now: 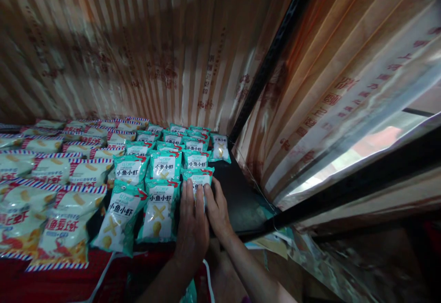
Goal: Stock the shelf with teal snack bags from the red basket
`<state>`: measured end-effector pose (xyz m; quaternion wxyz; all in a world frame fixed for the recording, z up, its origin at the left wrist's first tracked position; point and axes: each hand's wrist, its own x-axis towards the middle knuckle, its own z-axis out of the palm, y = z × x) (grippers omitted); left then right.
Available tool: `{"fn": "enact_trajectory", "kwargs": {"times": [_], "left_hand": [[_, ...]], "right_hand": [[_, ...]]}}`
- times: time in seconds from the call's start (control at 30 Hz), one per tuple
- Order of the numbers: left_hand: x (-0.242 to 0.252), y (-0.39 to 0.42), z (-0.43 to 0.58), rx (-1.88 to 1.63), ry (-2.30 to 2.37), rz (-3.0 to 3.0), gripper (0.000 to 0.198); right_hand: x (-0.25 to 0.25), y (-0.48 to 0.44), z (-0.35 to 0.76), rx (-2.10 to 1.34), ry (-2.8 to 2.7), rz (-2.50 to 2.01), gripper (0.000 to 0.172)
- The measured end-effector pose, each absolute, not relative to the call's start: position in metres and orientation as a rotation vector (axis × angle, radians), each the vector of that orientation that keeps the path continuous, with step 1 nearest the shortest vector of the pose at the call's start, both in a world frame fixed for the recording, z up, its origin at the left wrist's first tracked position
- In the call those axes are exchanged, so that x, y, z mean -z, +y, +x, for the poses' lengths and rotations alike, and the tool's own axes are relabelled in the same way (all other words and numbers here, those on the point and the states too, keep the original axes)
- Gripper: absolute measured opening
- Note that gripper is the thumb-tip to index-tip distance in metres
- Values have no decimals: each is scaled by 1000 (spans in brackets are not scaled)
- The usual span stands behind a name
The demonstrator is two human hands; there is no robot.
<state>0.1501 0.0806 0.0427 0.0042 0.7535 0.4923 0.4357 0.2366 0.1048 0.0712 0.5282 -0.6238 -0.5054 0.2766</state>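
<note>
Our forearms [253, 266] come in low. Left hand [193, 220] and right hand [217, 206] near each other, fingers laid along teal packet [198, 176]; whether either grips it, we cannot tell. Packet at front of its row on black shelf [246, 202], teal neighbours [158, 213] left and behind, striped-edge packets [65, 225] farther left.

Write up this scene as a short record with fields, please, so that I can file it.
Left hand: fingers straight, over the front teal bag
Right hand: at the same bag's right side
Grip: cannot tell whether they hold or only press it
Beside and behind it: other teal bags, in rows
Farther left: pale bags with striped edges
Back right: single teal bag near a black post
Surface: black shelf
Backdrop: pleated, printed curtain
</note>
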Motion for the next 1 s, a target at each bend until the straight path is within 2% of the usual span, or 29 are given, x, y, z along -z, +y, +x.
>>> {"fn": "enact_trajectory", "kwargs": {"times": [0.37, 0.6, 1.0], "left_hand": [[-43, 83, 148, -1381, 1544, 2380, 67], [-45, 77, 148, -1376, 1538, 2406, 69], [-51, 56, 148, -1306, 1599, 2478, 72]], "right_hand": [[-70, 100, 237, -650, -1200, -1546, 47], [-68, 100, 237, -667, -1182, -1515, 58], [-55, 92, 245, -584, -1253, -1456, 59]]}}
